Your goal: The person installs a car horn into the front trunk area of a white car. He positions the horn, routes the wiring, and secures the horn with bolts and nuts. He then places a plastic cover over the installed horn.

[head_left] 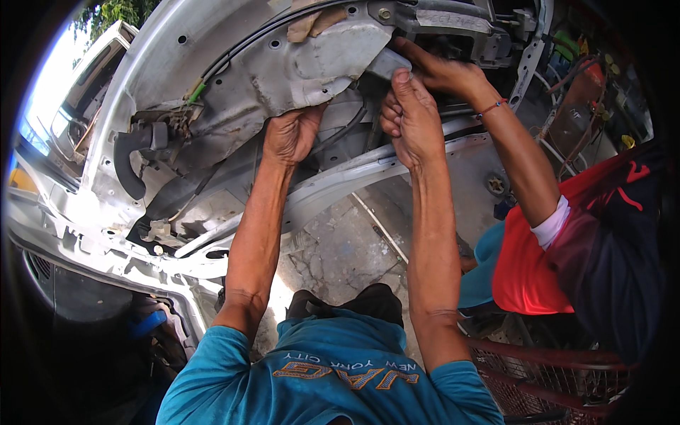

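A dented bare-metal panel (312,60), part of a white car body section, stretches across the space before me. My left hand (292,133) grips its lower edge, with the fingertips hidden behind the metal. Farther right, my right hand (412,120) is closed with its thumb uppermost on a flat grey piece (388,64) at the panel's right end. Another person's hand (446,74) reaches in from the right, just beyond my right hand; its fingertips are partly hidden among the parts there. A black cable (244,44) runs along the panel's upper part.
A curved black hose (129,166) hangs at the left of the body section. The white lower rail (340,170) crosses below my hands. The co-worker's red and dark shirt (535,269) fills the right side, above a dark red mesh crate (545,375). Cracked concrete floor (340,241) lies beneath.
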Demonstrator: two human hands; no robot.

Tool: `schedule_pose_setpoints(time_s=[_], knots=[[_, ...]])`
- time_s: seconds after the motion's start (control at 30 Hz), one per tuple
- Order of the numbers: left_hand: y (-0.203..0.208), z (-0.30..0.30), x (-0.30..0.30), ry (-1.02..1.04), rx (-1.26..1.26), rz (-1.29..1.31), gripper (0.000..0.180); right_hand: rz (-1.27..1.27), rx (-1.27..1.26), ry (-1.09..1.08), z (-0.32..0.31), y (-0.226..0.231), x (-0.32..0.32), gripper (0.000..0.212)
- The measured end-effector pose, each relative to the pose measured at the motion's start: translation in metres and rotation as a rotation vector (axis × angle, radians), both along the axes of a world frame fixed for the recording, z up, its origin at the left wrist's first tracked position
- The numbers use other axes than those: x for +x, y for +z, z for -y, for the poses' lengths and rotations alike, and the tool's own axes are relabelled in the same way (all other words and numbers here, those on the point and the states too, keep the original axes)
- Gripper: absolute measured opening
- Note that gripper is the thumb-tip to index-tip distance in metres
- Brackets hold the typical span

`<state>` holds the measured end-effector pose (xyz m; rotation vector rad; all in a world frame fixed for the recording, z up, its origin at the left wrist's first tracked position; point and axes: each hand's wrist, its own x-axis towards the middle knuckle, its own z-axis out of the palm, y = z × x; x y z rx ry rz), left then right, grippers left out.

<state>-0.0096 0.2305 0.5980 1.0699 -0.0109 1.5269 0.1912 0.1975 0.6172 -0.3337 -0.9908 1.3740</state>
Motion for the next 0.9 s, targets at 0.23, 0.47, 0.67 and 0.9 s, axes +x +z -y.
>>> schedule_pose_setpoints(time_s=[0.23, 0.47, 0.67, 0.9], knots=[[0.001, 0.002, 0.000, -0.010, 0.004, 0.024, 0.073, 0.028, -0.008, -0.055, 0.004, 0.007, -0.006, 0.030], [-0.001, 0.012, 0.009, -0.037, -0.029, 0.062, 0.071, 0.042, 0.033, -0.078, 0.006, 0.016, -0.004, 0.031], [0.003, 0.012, 0.009, -0.043, -0.001, 0.045, 0.070, -0.025, -0.004, -0.054, 0.009, 0.011, -0.006, 0.030], [0.009, 0.018, 0.012, -0.117, 0.026, 0.059, 0.064, -0.013, -0.062, -0.003, 0.015, 0.007, 0.003, 0.031]])
